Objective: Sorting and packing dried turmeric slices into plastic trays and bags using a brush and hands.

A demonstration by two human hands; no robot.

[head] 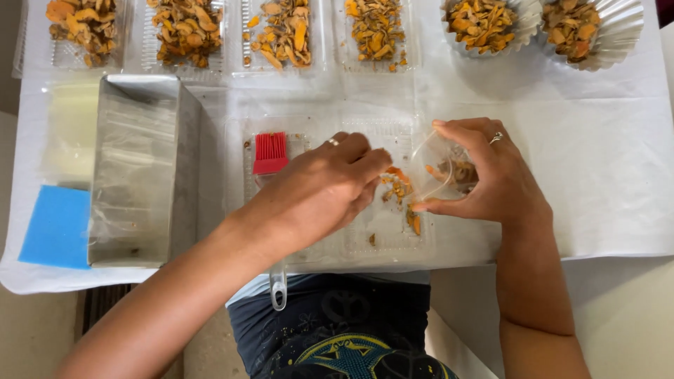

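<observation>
My left hand (330, 186) pinched orange dried pieces (397, 184), apparently; my right hand (488, 175) held the small clear plastic cup (442, 168) tilted to receive them.

1. Left hand (319, 189): palm down, back of hand toward the camera, fingers bunched and pinched together at the tips, pointing right. A ring sits on one finger.
2. Left forearm: bare, runs from the lower left corner diagonally up to the wrist.
3. Right hand (484, 175): curled in a C-shaped grip, thumb low, fingers arched above. A ring is visible.
4. Right forearm: bare, rises nearly vertical from the lower edge.
5. Fingertips of both hands lie just apart.
</observation>
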